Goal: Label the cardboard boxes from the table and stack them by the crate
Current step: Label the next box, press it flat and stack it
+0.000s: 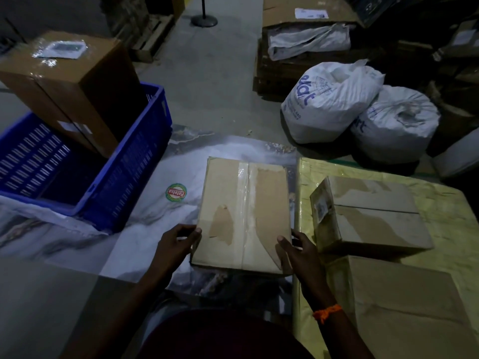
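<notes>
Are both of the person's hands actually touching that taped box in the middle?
Touching. The head view shows the left hand gripping the near left edge of the taped box, and the right hand pressed against its near right corner.

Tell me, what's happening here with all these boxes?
A person is holding a taped cardboard box with the left hand and right hand at its near corners, over a white sack sheet beside a blue crate. No label shows on its top. A brown box bearing a label leans in the crate. Two more boxes wait on the yellow-covered table.
</notes>
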Demonstrator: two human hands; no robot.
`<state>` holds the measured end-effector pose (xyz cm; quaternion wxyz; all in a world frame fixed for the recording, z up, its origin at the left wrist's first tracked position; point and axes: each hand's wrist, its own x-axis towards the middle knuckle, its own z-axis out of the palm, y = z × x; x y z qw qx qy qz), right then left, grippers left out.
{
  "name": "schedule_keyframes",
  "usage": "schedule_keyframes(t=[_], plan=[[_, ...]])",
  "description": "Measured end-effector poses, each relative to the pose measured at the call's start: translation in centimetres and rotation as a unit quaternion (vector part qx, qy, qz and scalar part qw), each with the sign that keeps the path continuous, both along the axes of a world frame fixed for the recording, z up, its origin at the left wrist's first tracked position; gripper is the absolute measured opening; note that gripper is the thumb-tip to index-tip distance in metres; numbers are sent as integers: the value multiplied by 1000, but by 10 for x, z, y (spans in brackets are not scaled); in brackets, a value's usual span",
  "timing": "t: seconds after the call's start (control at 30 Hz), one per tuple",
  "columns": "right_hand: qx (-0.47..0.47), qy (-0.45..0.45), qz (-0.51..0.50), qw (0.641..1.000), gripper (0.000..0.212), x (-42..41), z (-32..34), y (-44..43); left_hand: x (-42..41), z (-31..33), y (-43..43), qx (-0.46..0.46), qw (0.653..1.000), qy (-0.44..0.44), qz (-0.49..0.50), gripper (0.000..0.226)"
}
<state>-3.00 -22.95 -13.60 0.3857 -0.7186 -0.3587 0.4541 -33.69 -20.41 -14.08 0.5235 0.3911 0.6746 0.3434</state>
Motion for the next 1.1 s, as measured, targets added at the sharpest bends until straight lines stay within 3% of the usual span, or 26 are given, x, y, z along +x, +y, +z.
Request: schedule_keyframes(t=[0.17, 0.3, 0.63, 0.73, 0.93, 1.1], plan=[[21, -10, 13, 1000, 36, 5, -3, 23, 5, 8, 21, 31, 999, 11, 1, 35], [39, -31, 8, 999, 46, 4, -5, 54, 16, 15, 42, 77, 997, 32, 7, 24], [53, -72, 14, 996, 34, -5, 5, 125, 29, 21, 99, 54, 983, 152, -93, 61], [38, -61, 16, 997, 34, -6, 8, 129, 31, 22, 108, 42, 982, 142, -119, 52], [43, -35, 20, 998, 34, -6, 12, 127, 37, 28, 108, 35, 990, 96, -101, 58], [94, -29, -22, 995, 50, -2, 36, 127, 47, 51, 112, 88, 992, 61, -62, 56]])
